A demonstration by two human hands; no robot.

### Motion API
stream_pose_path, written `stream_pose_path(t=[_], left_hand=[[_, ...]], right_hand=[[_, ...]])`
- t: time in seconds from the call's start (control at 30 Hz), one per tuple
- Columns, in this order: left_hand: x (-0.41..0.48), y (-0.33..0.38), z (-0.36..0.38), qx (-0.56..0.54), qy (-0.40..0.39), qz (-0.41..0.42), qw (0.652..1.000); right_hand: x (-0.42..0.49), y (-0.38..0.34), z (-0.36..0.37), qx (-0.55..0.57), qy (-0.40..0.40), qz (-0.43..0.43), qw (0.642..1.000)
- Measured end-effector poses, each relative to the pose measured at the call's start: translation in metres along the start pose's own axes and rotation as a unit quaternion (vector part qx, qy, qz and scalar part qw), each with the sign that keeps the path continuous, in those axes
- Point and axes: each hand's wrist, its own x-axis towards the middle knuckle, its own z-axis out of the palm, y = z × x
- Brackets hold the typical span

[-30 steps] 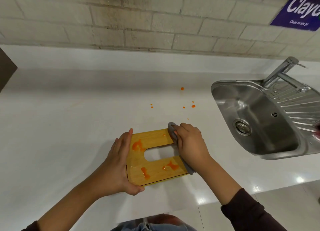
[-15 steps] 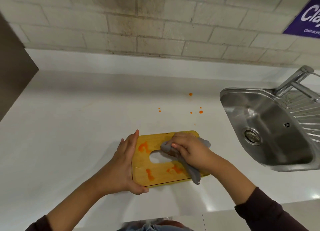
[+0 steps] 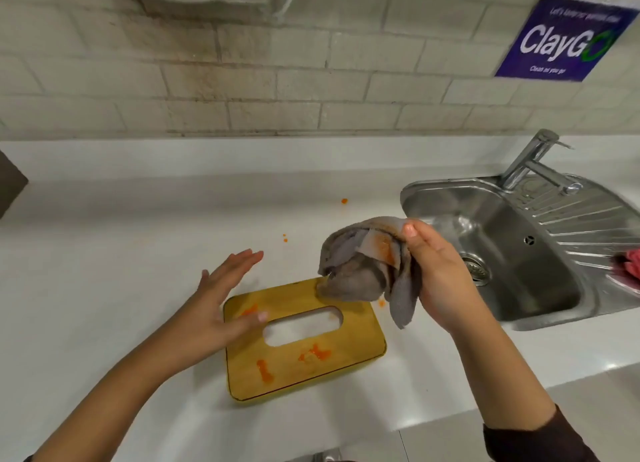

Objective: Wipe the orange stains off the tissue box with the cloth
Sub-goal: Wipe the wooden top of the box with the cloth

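Note:
The tissue box [image 3: 356, 344] lies flat on the white counter, its wooden yellow top facing up with an oval slot in the middle. Orange stains [image 3: 313, 356] show below the slot and one at the upper left by my thumb. My right hand [image 3: 440, 278] holds the grey cloth [image 3: 360, 267] bunched up in the air above the box's far right corner; the cloth carries an orange smear. My left hand [image 3: 221, 305] is open with fingers spread, over the box's left edge, its thumb over the top surface.
Small orange drops [image 3: 344, 201] dot the counter [image 3: 104, 271] behind the box. A steel sink [image 3: 491, 215] with a tap [image 3: 533, 163] sits at the right, something pink [image 3: 628, 267] on its drainer. A brick wall with a purple sign [image 3: 568, 42] stands behind.
My right hand has lifted the cloth off the box top and raised it to the right. My left hand has let go of the box's left edge and opened.

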Motion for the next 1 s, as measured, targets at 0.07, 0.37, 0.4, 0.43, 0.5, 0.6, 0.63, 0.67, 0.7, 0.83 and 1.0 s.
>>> stream_pose_path(t=[0.07,0.37,0.4,0.43,0.5,0.6,0.63,0.67,0.7,0.83,1.0], left_hand=[[0.017,0.022,-0.001,-0.060,-0.008,0.035,0.998],[0.062,0.060,0.001,-0.215,-0.229,0.033,0.949],[0.062,0.059,0.001,-0.220,-0.206,0.020,0.953],[0.062,0.058,0.001,-0.224,-0.176,0.005,0.958],[0.063,0.059,0.003,-0.224,-0.090,-0.021,0.970],[0.063,0.073,0.012,-0.254,0.061,-0.048,0.964],[0.062,0.081,0.017,-0.275,0.095,-0.050,0.956],[0.061,0.089,0.023,-0.301,0.120,-0.053,0.944],[0.059,0.098,0.029,-0.337,0.137,-0.056,0.930],[0.049,0.126,0.047,-0.457,0.125,-0.021,0.880],[0.032,0.136,0.049,-0.488,0.080,0.020,0.869]], right_hand=[[0.003,-0.008,0.002,0.028,-0.050,0.010,0.998],[0.020,-0.039,0.000,0.011,-0.172,0.073,0.982],[0.022,-0.042,-0.002,-0.045,-0.154,0.068,0.985],[0.024,-0.045,-0.005,-0.108,-0.132,0.056,0.984],[0.029,-0.051,-0.007,-0.249,-0.090,0.004,0.964],[0.034,-0.047,0.001,-0.414,-0.008,-0.109,0.904],[0.034,-0.045,0.007,-0.432,0.034,-0.142,0.890],[0.033,-0.043,0.014,-0.428,0.075,-0.171,0.884],[0.029,-0.040,0.023,-0.410,0.112,-0.197,0.884],[0.006,-0.028,0.063,-0.277,0.098,-0.209,0.933],[-0.010,-0.021,0.071,-0.030,0.118,-0.162,0.979]])
